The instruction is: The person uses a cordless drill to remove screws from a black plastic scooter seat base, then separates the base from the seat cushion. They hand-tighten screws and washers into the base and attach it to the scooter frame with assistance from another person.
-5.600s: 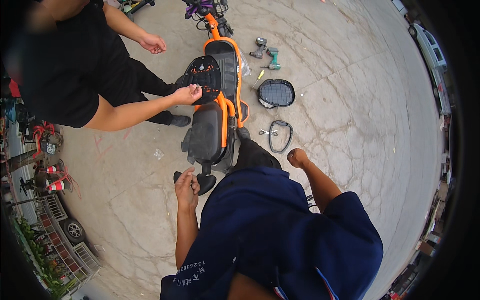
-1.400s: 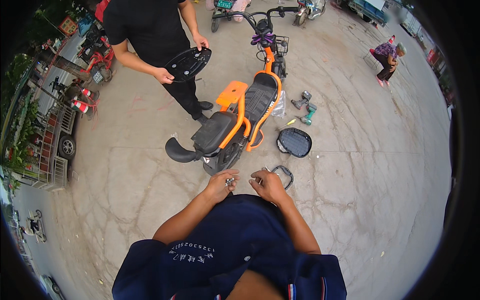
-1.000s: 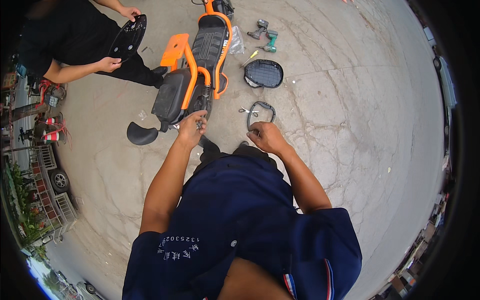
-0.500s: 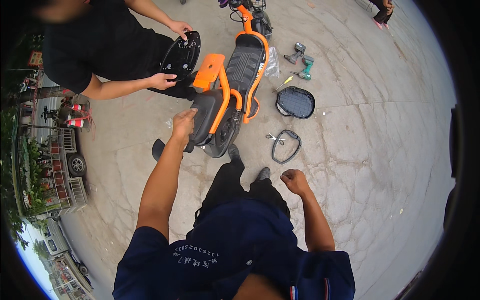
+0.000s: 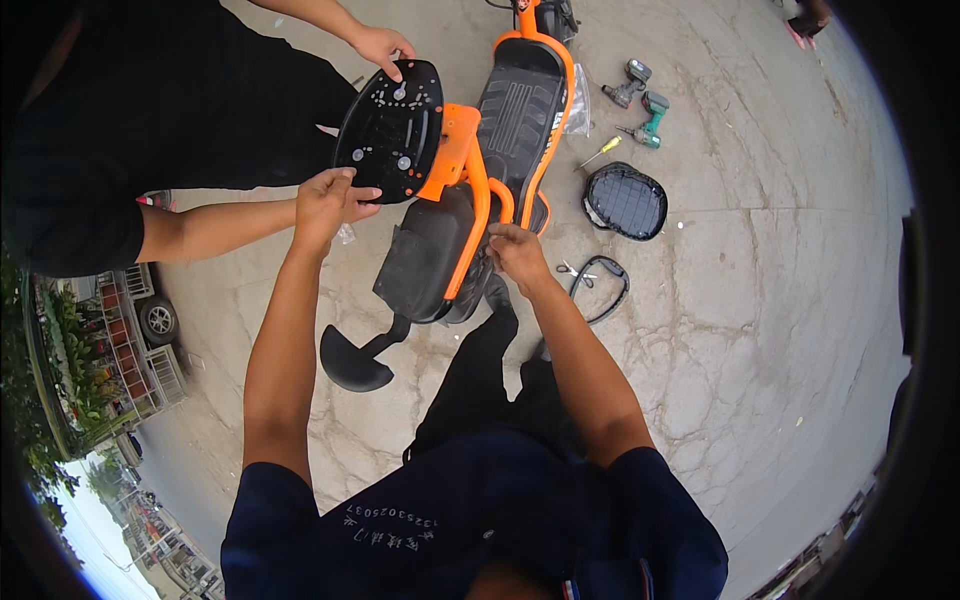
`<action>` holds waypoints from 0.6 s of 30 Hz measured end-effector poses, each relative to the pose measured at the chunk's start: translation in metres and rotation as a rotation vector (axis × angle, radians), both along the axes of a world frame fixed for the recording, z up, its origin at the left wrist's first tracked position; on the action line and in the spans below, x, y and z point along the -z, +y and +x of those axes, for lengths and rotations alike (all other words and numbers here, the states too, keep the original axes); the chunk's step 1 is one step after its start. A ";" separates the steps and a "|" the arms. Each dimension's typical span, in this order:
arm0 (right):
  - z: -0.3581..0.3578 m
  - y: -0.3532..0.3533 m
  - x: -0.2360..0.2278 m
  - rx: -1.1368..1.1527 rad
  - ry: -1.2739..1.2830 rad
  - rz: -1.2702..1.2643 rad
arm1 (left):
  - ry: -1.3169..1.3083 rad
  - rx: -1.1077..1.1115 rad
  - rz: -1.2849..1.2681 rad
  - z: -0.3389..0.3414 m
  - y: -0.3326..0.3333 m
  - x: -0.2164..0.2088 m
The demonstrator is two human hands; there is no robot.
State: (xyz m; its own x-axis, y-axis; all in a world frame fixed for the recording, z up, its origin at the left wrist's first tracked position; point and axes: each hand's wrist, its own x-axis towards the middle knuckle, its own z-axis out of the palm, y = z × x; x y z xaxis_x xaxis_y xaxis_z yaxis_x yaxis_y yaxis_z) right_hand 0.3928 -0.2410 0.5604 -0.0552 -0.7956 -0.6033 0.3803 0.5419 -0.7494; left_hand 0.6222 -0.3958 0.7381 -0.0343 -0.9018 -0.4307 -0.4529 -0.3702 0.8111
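Note:
A black plate with holes and several round pale fittings (image 5: pixel 392 130) is held up beside the orange bracket (image 5: pixel 452 150) of an electric scooter (image 5: pixel 515 110). My left hand (image 5: pixel 322 205) is closed at the plate's lower left rim, overlapping a co-worker's hand (image 5: pixel 362 203). The co-worker's other hand (image 5: pixel 385 48) holds the far edge. My right hand (image 5: pixel 518 255) is closed, fingers curled, by the scooter's orange tube; whatever it may hold is hidden. Below the bracket sits the black rear housing (image 5: pixel 425 260), with a black mudguard (image 5: pixel 355 362) behind it.
On the concrete to the right lie a grey power drill (image 5: pixel 628 84), a green power drill (image 5: pixel 651 120), a yellow-handled screwdriver (image 5: pixel 603 150), a black oval tray-like part (image 5: pixel 626 201), a black ring-shaped frame (image 5: pixel 622 285) and scissors (image 5: pixel 578 273). The co-worker stands at the left.
My left hand has gone from the rear housing to the plate's rim. My right hand has moved up and left to the scooter. The co-worker's plate is now nearer the orange bracket.

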 end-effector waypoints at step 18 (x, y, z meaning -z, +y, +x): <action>-0.042 0.094 0.152 -0.053 0.267 0.358 | 0.349 0.145 1.010 -0.031 0.287 0.189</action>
